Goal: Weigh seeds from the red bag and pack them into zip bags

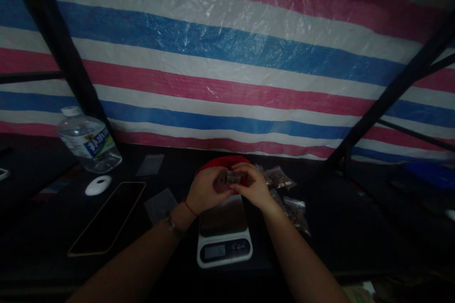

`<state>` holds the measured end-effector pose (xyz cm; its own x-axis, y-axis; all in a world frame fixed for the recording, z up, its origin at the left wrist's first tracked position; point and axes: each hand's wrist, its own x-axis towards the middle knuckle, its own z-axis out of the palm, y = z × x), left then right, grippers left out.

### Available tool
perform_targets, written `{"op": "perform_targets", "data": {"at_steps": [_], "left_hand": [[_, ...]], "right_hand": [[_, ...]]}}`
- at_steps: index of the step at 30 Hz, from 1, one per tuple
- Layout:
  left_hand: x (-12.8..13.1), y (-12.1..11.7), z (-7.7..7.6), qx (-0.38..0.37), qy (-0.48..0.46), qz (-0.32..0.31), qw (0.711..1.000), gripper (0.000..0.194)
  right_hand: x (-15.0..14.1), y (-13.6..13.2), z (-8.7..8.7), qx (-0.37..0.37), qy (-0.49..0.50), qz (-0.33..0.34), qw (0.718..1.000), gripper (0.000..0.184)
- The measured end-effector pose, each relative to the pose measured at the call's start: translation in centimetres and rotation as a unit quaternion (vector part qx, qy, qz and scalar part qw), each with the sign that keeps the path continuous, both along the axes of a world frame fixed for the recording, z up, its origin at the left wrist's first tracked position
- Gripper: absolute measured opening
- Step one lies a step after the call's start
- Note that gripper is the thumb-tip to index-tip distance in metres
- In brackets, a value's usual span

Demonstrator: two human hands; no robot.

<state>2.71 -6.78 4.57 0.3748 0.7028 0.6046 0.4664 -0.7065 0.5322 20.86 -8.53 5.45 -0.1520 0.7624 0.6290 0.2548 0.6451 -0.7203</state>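
Both my hands meet above the far end of a white digital kitchen scale [224, 248] with a metal plate. My left hand [207, 190], with a red cord and a beaded bracelet at the wrist, is closed around a small clear plastic bag [227, 180] that looks reddish-brown inside. Its contents are too dim to make out. The fingers of my right hand [254, 187] pinch the same bag from the other side. Just behind the hands shows the rim of a red container [222, 160]; its inside is mostly hidden.
Filled small zip bags [296, 213] lie right of the scale. On the left are a flat clear bag [160, 203], another flat bag [150, 164], a phone [108, 218], a white oval object [98, 185] and a large plastic bottle [89, 142]. A striped tarp [227, 75] hangs behind.
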Motion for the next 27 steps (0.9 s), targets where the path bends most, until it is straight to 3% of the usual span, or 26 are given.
{"op": "perform_targets", "data": {"at_steps": [3,7,14,18,23,25,27], "left_hand": [[0.1,-0.3,0.0,-0.030,-0.012,-0.007,0.999,0.040],[0.2,-0.5,0.0,-0.063,-0.030,-0.008,0.998,0.040],[0.1,-0.4,-0.1,-0.067,-0.040,-0.011,0.997,0.039],[-0.3,0.1,-0.2,-0.042,-0.069,-0.006,0.997,0.029],[-1.0,0.8,-1.2,-0.036,-0.129,-0.003,0.991,0.031],[-1.5,1.4,-1.8,-0.022,-0.185,0.022,0.982,0.035],[-2.3,2.4,-2.3,0.010,-0.275,0.094,0.957,0.040]], "right_hand": [[0.3,-0.2,0.5,0.041,-0.071,-0.018,0.996,0.030],[0.4,-0.4,0.7,0.051,-0.092,-0.011,0.994,0.038],[0.4,-0.4,0.5,-0.003,-0.067,-0.002,0.998,0.046],[0.1,-0.2,0.0,-0.025,-0.036,-0.003,0.999,0.046],[0.1,0.2,-0.5,-0.054,-0.071,0.026,0.996,0.065],[0.4,0.2,-0.5,-0.058,-0.094,0.028,0.994,0.069],[0.5,0.1,-0.3,-0.061,-0.136,0.040,0.988,0.063]]}}
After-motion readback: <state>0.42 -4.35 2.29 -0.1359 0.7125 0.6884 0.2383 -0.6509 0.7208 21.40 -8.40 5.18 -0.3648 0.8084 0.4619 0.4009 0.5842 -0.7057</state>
